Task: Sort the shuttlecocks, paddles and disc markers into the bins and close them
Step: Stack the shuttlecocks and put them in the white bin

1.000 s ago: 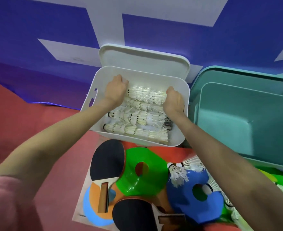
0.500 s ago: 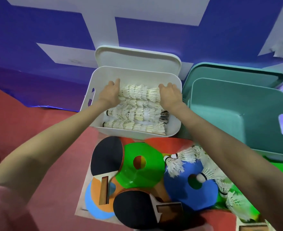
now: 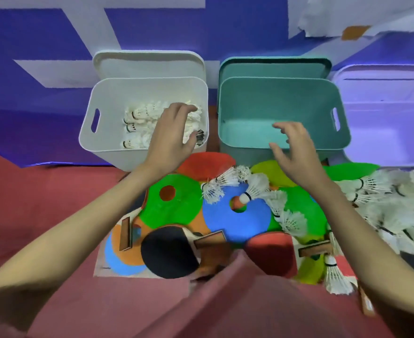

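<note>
Floor: red mat (image 3: 42, 203), purple-and-white wall behind; three bins stand in a row along its far edge.
Lilac bin (image 3: 396, 132): far right, lid propped upright behind it; contents not visible.
Teal bin (image 3: 254, 106): middle of the row, nothing seen inside, lid (image 3: 274, 68) standing behind its back rim.
White bin (image 3: 108, 93): left of the row, lid (image 3: 149, 64) upright behind it; stacked shuttlecocks (image 3: 140, 118) lie in rows on its bottom.
Disc markers: green disc (image 3: 176, 208) and blue disc (image 3: 250, 218) lie flat on the mat in front of the white and teal bins, overlapping others in red, orange and yellow-green.
Paddles: black-faced paddle (image 3: 169, 252) at the near edge of the pile, handle to the right; red-faced paddle (image 3: 269, 252) just beside it.
Loose shuttlecocks (image 3: 381, 203): heap on the right of the mat, below the lilac bin; a few more lie across the blue disc.
Left hand (image 3: 171, 135): over the white bin's near right corner, fingers relaxed and spread above the stacked shuttlecocks, grasping nothing.
Right hand (image 3: 296, 147): over the teal bin's near rim, fingers loosely spread, empty; the loose shuttlecocks lie below and right of it.
</note>
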Available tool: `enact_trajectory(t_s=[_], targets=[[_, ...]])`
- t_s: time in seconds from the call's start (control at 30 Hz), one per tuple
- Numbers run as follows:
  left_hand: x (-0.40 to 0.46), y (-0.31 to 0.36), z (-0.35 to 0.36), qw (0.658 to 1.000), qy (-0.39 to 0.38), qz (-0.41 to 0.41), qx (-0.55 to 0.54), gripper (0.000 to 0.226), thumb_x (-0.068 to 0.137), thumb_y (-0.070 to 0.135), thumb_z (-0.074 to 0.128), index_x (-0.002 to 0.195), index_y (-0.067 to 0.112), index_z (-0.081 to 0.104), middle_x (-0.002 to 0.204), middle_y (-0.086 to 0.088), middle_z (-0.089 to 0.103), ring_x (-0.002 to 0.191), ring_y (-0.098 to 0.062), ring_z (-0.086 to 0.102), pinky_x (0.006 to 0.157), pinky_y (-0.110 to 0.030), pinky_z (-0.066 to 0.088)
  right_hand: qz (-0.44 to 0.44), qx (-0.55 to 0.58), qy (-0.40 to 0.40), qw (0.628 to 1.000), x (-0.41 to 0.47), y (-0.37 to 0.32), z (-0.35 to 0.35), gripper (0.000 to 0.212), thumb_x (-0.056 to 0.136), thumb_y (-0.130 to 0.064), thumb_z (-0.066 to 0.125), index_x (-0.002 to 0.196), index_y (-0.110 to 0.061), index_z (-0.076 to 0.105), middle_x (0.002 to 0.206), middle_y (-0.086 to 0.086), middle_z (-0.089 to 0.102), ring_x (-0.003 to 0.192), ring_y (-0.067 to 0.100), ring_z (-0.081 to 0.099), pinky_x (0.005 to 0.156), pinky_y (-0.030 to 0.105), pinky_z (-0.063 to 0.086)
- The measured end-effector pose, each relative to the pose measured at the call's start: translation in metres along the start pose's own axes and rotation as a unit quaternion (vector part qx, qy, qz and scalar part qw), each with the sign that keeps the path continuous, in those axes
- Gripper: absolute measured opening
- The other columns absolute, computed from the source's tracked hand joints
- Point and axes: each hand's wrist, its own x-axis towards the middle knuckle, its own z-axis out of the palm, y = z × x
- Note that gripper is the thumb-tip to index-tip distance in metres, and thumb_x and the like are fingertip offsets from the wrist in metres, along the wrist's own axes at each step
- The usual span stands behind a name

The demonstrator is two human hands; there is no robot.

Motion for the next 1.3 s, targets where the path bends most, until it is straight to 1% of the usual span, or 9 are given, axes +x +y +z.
enact_trajectory(t_s=[0.23, 0.47, 0.6, 0.7, 0.83, 1.0, 1.13, 1.23, 1.3], targets=[[-0.057, 0.115, 0.068, 0.991, -0.066, 0.009, -0.117, 0.040, 0.082, 0.013, 0.061, 0.120, 0.006, 0.053, 0.113, -0.010, 0.056, 0.106, -0.022, 0.052, 0.091, -0.029, 0.040, 0.131, 0.005, 0.039, 0.991, -0.126, 0.093, -0.053, 0.035, 0.087, -0.015, 0.057, 0.119, -0.001, 0.056, 0.111, 0.020, 0.059, 0.103, 0.036, 0.056, 0.088, 0.048, 0.046], [-0.111, 0.168, 0.137, 0.966, -0.199, -0.049, -0.156, 0.040, 0.079, 0.008, 0.065, 0.118, 0.004, 0.056, 0.111, -0.013, 0.058, 0.105, -0.028, 0.056, 0.091, -0.037, 0.044, 0.100, 0.045, -0.154, 0.982, -0.204, 0.113, -0.025, 0.046, 0.087, -0.001, 0.059, 0.129, -0.020, 0.056, 0.124, 0.009, 0.045, 0.114, 0.022, 0.046, 0.090, 0.022, 0.036], [-0.125, 0.174, 0.152, 0.964, -0.209, -0.082, -0.144, 0.037, 0.079, 0.005, 0.068, 0.115, 0.003, 0.058, 0.108, -0.014, 0.060, 0.103, -0.029, 0.057, 0.088, -0.032, 0.043, 0.083, 0.025, -0.187, 0.979, -0.207, 0.104, 0.002, 0.044, 0.089, 0.000, 0.054, 0.132, -0.014, 0.054, 0.134, 0.014, 0.038, 0.107, 0.022, 0.049, 0.083, 0.028, 0.050], [-0.131, 0.174, 0.154, 0.964, -0.199, -0.104, -0.140, 0.036, 0.078, 0.004, 0.068, 0.113, 0.003, 0.058, 0.110, -0.013, 0.061, 0.102, -0.027, 0.057, 0.083, -0.027, 0.040, 0.099, 0.037, -0.165, 0.981, -0.200, 0.108, 0.010, 0.034, 0.091, -0.012, 0.055, 0.125, -0.012, 0.056, 0.130, 0.009, 0.043, 0.086, 0.010, 0.052, 0.068, 0.014, 0.048], [-0.134, 0.173, 0.151, 0.962, -0.175, -0.149, -0.148, 0.035, 0.079, 0.004, 0.068, 0.113, 0.006, 0.058, 0.112, -0.006, 0.062, 0.103, -0.023, 0.058, 0.084, -0.032, 0.046, 0.086, 0.013, -0.126, 0.988, -0.198, 0.113, 0.013, 0.016, 0.089, -0.012, 0.063, 0.102, -0.011, 0.072, 0.132, 0.010, 0.046, 0.101, 0.026, 0.053, 0.072, 0.035, 0.049], [-0.131, 0.176, 0.152, 0.942, -0.183, -0.191, -0.209, 0.056, 0.076, 0.021, 0.080, 0.125, 0.009, 0.056, 0.113, -0.001, 0.063, 0.101, -0.010, 0.058, 0.087, -0.025, 0.047, 0.079, 0.115, 0.018, 0.990, -0.198, 0.104, -0.005, 0.010, 0.086, -0.016, 0.067, 0.093, -0.015, 0.074, 0.123, 0.007, 0.053, 0.085, 0.016, 0.054, 0.065, 0.027, 0.045], [-0.124, 0.184, 0.148, 0.923, -0.195, -0.186, -0.276, 0.064, 0.073, 0.025, 0.083, 0.129, 0.009, 0.055, 0.108, 0.004, 0.065, 0.101, -0.007, 0.061, 0.091, -0.024, 0.049, 0.058, 0.204, -0.003, 0.977, -0.187, 0.090, -0.014, 0.011, 0.086, -0.017, 0.067, 0.094, -0.014, 0.074, 0.117, 0.004, 0.056, 0.081, 0.012, 0.055, 0.070, 0.011, 0.036], [-0.125, 0.182, 0.147, 0.916, -0.180, -0.200, -0.298, 0.029, 0.078, 0.012, 0.078, 0.102, 0.004, 0.063, 0.070, 0.015, 0.064, 0.073, 0.008, 0.062, 0.070, -0.018, 0.052, 0.035, 0.218, -0.026, 0.975, -0.174, 0.077, -0.013, 0.014, 0.085, -0.018, 0.068, 0.097, -0.014, 0.074, 0.115, 0.003, 0.058, 0.074, 0.009, 0.053, 0.065, 0.011, 0.037], [-0.127, 0.174, 0.143, 0.922, -0.150, -0.231, -0.274, 0.022, 0.077, 0.011, 0.078, 0.081, 0.008, 0.057, 0.049, 0.007, 0.047, 0.050, 0.003, 0.046, 0.051, -0.017, 0.036, 0.026, 0.208, -0.044, 0.977, -0.165, 0.071, -0.007, 0.033, 0.087, -0.019, 0.066, 0.120, -0.018, 0.063, 0.116, 0.000, 0.056, 0.074, 0.006, 0.054, 0.064, 0.016, 0.042]])
